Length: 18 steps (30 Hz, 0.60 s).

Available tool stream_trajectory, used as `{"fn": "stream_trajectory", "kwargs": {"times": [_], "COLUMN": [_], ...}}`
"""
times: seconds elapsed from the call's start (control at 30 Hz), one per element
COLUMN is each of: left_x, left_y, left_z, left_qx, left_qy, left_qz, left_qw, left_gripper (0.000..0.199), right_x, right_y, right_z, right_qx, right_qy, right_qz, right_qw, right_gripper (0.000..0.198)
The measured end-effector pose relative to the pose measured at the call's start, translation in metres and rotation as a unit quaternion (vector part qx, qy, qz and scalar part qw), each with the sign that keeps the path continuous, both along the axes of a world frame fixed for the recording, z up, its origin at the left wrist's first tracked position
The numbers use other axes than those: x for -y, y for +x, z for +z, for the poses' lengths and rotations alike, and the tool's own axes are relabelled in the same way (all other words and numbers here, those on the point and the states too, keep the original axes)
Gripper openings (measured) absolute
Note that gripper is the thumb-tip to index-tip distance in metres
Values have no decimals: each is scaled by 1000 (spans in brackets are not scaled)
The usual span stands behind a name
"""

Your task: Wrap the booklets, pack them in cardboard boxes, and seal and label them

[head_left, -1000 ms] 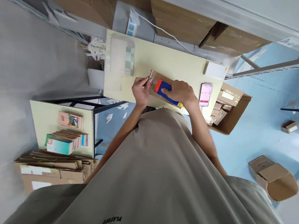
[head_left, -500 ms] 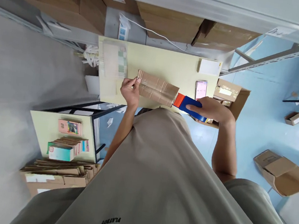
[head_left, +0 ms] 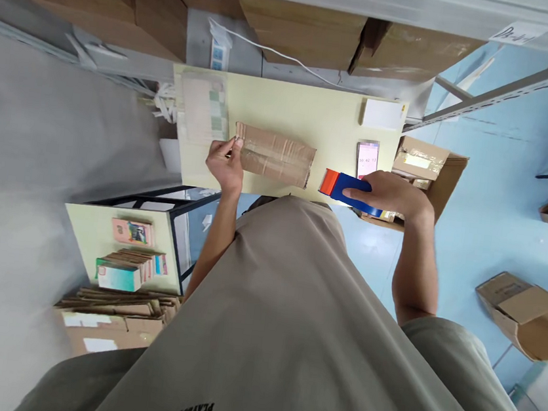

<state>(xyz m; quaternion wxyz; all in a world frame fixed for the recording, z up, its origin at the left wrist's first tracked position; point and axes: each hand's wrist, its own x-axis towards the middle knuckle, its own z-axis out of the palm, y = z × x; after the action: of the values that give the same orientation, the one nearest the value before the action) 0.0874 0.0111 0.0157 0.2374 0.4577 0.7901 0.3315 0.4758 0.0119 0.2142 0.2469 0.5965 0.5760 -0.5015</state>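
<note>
A flat brown cardboard package [head_left: 277, 156] with clear tape along its length is over the pale yellow table [head_left: 270, 103]. My left hand [head_left: 226, 164] pinches its left end between thumb and fingers. My right hand [head_left: 389, 193] is wrapped round a blue tape dispenser [head_left: 352, 191] with an orange front end. That front end points left at the package's right end, with a small gap between them. Just beyond my right hand lies a phone [head_left: 367, 159] with a lit pink-white screen.
A white box [head_left: 382, 114] sits at the table's back right, and clear plastic packaging [head_left: 201, 105] at its left. An open carton [head_left: 447, 186] stands beside the right edge. Large cartons [head_left: 298, 33] line the shelf behind. Books [head_left: 120, 277] lie on a side table at lower left.
The package and my left hand have shifted left. The tape dispenser's front has come apart from the package's right end, leaving a gap. My right hand keeps its hold.
</note>
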Motion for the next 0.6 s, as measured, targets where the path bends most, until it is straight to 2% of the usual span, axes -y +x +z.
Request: {"fn": "stream_trajectory", "kwargs": {"times": [0.23,0.43,0.6], "left_x": [-1,1,0], "left_y": [9,9,12], "left_z": [10,10,9], "left_qx": [-35,-26,-27], "left_qy": [-10,-1,10], "left_qz": [12,13,10], "left_qw": [999,1000,1000], "left_gripper": [17,19,26], "right_x": [-1,4,16], "right_y": [-19,-46,-78], "right_z": [-30,-51,-76], "right_qx": [111,100,119], "right_qy": [74,102,177], "right_qz": [46,19,6], "right_qw": [990,990,977], "right_gripper": [49,46,35]}}
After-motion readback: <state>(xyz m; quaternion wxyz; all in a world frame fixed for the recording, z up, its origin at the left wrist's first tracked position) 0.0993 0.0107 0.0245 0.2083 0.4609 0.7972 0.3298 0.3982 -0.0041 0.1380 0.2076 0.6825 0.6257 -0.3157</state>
